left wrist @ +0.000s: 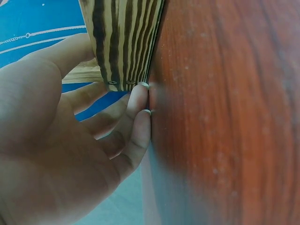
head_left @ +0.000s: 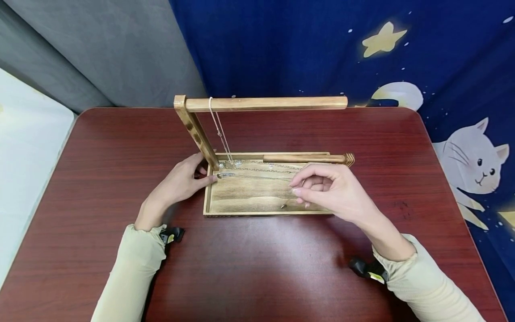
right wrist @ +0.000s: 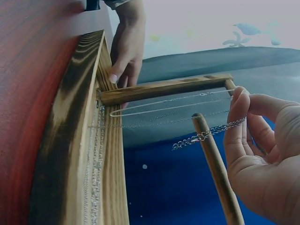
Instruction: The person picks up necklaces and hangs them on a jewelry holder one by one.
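A wooden jewelry stand has a shallow tray point(head_left: 249, 197), a tall post point(head_left: 197, 134) and a long top bar point(head_left: 265, 104). My left hand point(head_left: 179, 181) grips the tray's left end, thumb over the rim; its fingers point(left wrist: 136, 112) lie at the lower edge in the left wrist view. One light-coloured necklace point(head_left: 223, 138) hangs from the top bar near the post. My right hand point(head_left: 335, 190) pinches a silver chain necklace point(right wrist: 211, 131) above the tray's right half, and part of it dangles from the fingertips. Several thin chains point(head_left: 261, 169) lie along the tray's back.
A lower wooden bar point(head_left: 303, 158) runs above the tray's back right edge, its free end pointing left. All this stands on a reddish-brown table point(head_left: 257, 264). Behind the table hang a grey curtain point(head_left: 112, 53) and a dark blue one point(head_left: 273, 49).
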{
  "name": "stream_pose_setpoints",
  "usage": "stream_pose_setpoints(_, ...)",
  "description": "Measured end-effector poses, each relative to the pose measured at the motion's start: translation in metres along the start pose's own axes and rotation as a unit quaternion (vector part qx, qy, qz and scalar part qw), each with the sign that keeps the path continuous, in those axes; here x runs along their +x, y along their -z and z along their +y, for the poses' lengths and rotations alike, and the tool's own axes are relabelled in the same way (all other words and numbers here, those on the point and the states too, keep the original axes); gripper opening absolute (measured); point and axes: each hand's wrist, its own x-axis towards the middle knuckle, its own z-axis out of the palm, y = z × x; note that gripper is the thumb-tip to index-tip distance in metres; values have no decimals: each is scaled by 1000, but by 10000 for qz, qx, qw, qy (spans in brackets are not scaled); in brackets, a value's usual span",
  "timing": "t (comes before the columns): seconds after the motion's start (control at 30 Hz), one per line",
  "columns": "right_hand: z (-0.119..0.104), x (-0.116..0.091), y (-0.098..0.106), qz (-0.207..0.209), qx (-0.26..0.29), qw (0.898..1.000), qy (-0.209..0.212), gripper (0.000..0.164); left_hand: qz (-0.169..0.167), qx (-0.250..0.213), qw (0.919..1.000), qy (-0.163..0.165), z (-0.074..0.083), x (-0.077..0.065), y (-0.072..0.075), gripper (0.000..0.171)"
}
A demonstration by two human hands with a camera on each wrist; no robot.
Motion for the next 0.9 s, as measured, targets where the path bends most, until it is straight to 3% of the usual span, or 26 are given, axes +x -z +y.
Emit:
stream_pose_setpoints(0.4,-10,-3,12,64,148,9978,639,18,9,16,10000,-3,3,0,2,40)
stream_pose_setpoints(0.77,-23,-11,24,326,-212,9976,565,29,-96,50,9999,48,3,1,1,37)
stream_pose_setpoints(0.9,-26,-13,27,404,-108,9973,600,29,-110,111,9997,164,5,-1,2,36)
